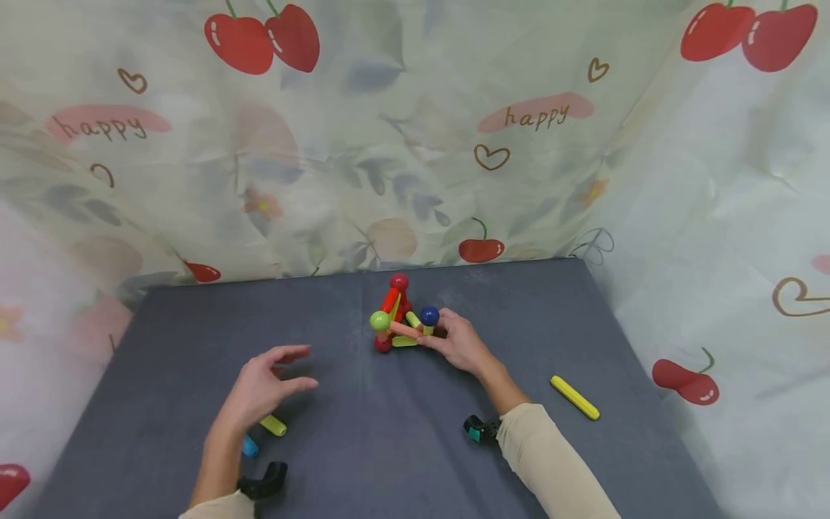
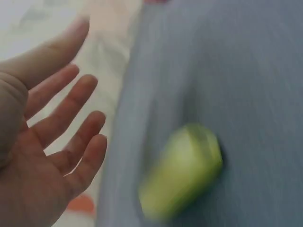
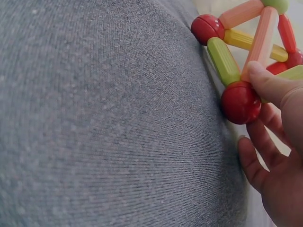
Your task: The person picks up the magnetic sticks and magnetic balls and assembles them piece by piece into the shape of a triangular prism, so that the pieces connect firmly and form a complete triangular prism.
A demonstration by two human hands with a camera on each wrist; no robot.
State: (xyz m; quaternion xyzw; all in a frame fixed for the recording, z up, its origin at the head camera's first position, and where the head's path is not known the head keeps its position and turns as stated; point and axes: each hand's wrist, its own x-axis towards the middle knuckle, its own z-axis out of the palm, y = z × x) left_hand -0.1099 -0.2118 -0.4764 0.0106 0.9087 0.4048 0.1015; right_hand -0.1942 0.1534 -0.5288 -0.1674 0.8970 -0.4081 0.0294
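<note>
Magnetic sticks and balls form a small ball-and-stick frame [image 1: 405, 330] at the back middle of the table, with a green ball [image 1: 380, 321] and a blue ball [image 1: 429, 316] on its upper side. My right hand [image 1: 462, 342] grips its right corner. In the right wrist view the thumb presses the peach stick [image 3: 262, 42] just above a red ball [image 3: 240, 102], the other fingers partly hidden behind. Holding nothing, my left hand [image 1: 262, 382] hovers left of the frame, thumb and fingers apart. Below it lies a yellow-green stick [image 1: 274, 425], blurred in the left wrist view.
A blue stick [image 1: 249, 447] lies partly covered by the left forearm. On the right side of the dark table [image 1: 363, 447] is a yellow stick [image 1: 575, 398]. A cherry-patterned cloth [image 1: 363, 166] hangs behind and along the sides. Dark wrist devices [image 1: 262, 481] sit near both cuffs.
</note>
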